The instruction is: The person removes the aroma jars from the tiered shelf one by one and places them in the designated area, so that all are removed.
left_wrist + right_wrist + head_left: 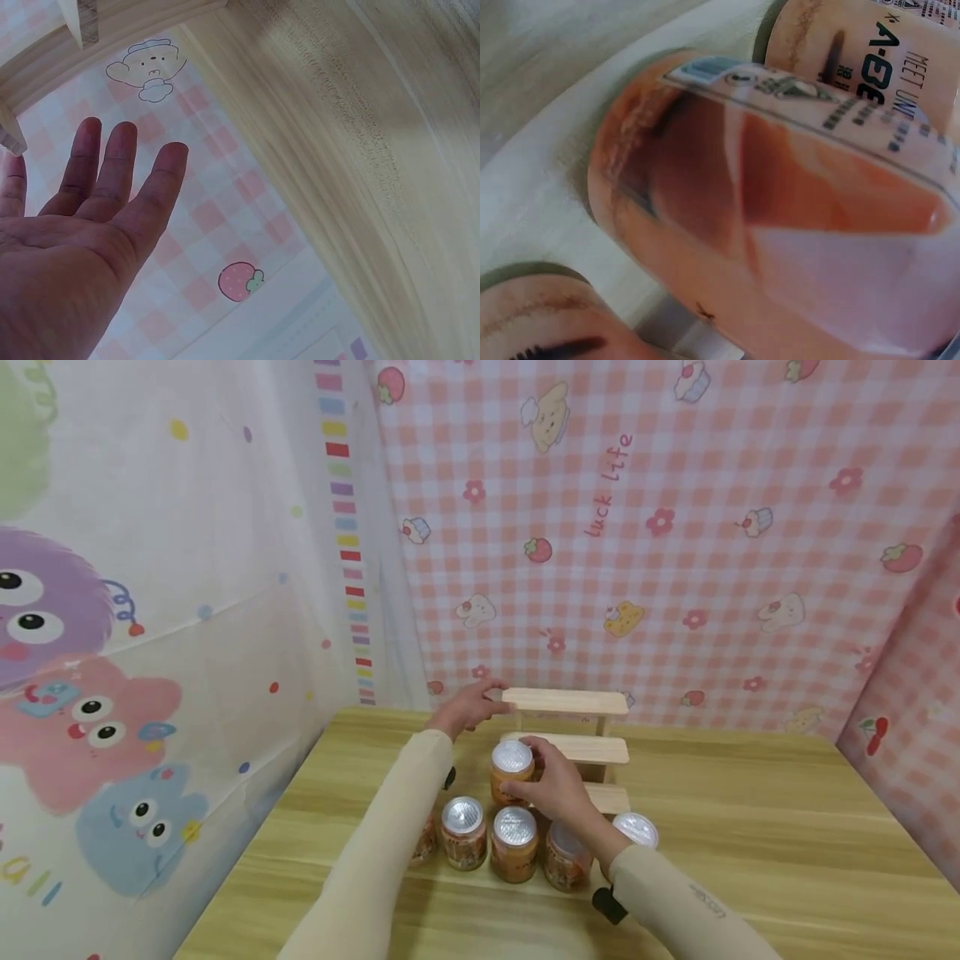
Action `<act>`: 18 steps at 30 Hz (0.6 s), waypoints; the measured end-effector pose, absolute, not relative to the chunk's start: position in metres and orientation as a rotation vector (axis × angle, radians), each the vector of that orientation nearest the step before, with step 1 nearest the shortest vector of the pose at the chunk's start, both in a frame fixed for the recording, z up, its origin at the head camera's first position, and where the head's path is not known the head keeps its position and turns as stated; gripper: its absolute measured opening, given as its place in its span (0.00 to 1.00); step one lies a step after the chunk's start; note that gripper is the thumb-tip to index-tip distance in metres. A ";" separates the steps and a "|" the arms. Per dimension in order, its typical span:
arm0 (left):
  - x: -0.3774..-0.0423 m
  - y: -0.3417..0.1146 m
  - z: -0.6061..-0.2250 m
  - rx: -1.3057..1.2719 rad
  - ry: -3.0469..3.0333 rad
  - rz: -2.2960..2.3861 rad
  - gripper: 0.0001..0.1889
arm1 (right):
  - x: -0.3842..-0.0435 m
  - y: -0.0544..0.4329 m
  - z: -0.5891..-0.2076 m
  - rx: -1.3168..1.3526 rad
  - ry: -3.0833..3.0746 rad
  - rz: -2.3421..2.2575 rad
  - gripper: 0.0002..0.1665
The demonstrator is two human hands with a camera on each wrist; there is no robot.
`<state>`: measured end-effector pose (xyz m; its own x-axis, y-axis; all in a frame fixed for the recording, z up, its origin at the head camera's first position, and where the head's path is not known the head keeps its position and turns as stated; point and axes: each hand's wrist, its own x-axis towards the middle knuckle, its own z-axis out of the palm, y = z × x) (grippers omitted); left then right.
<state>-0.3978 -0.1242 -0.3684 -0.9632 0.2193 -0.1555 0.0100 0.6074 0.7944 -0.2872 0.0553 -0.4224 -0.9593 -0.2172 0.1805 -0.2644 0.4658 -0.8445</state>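
My right hand (558,781) grips an orange-labelled can (512,777) with a silver lid, thumb on the near side and fingers round the far side. The can is upright, just in front of the left part of a small three-tier wooden shelf (566,700). My left hand (472,706) is at the shelf's upper left end. Its fingers (161,195) are extended in the left wrist view; whether they touch the wood I cannot tell. Close up in the right wrist view is an orange can (690,247), with no fingers visible there.
Several similar cans stand in a row nearer me, among them one at the left (464,847), one in the middle (514,852) and one under my right forearm (567,864). The wooden table (720,793) meets a pink checked cloth (675,577) behind.
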 end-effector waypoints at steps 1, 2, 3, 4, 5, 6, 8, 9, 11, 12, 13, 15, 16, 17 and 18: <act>-0.398 -0.124 -0.368 0.192 2.598 1.281 0.27 | -0.287 0.056 -0.422 0.429 -2.639 1.535 0.43; -0.398 -0.123 -0.367 0.194 2.599 1.282 0.27 | -0.287 0.057 -0.422 0.423 -2.630 1.533 0.42; -0.398 -0.123 -0.367 0.193 2.594 1.287 0.27 | -0.286 0.057 -0.422 0.416 -2.620 1.547 0.42; -0.398 -0.123 -0.367 0.190 2.586 1.294 0.27 | -0.285 0.058 -0.422 0.408 -2.611 1.564 0.42; -0.397 -0.123 -0.367 0.191 2.580 1.300 0.27 | -0.284 0.059 -0.422 0.398 -2.604 1.583 0.42; -0.397 -0.123 -0.367 0.191 2.574 1.303 0.27 | -0.283 0.059 -0.422 0.387 -2.597 1.603 0.42; -0.397 -0.124 -0.367 0.196 2.568 1.307 0.27 | -0.280 0.062 -0.420 0.375 -2.575 1.641 0.42; -0.397 -0.124 -0.367 0.200 2.568 1.305 0.27 | -0.280 0.063 -0.418 0.371 -2.561 1.662 0.42; -0.397 -0.125 -0.368 0.208 2.577 1.300 0.27 | -0.278 0.066 -0.414 0.368 -2.538 1.688 0.42; -0.398 -0.125 -0.368 0.210 2.581 1.297 0.27 | -0.277 0.068 -0.411 0.371 -2.528 1.703 0.42; -0.398 -0.126 -0.369 0.209 2.586 1.295 0.27 | -0.275 0.070 -0.407 0.372 -2.515 1.716 0.43; -0.398 -0.125 -0.368 0.211 2.589 1.296 0.27 | -0.273 0.074 -0.401 0.371 -2.490 1.735 0.42; -0.399 -0.125 -0.368 0.208 2.586 1.300 0.27 | -0.272 0.077 -0.397 0.379 -2.480 1.735 0.41; -0.399 -0.125 -0.368 0.207 2.589 1.299 0.27 | -0.271 0.080 -0.393 0.383 -2.473 1.736 0.41; -0.399 -0.125 -0.368 0.206 2.587 1.301 0.27 | -0.271 0.083 -0.390 0.388 -2.467 1.730 0.40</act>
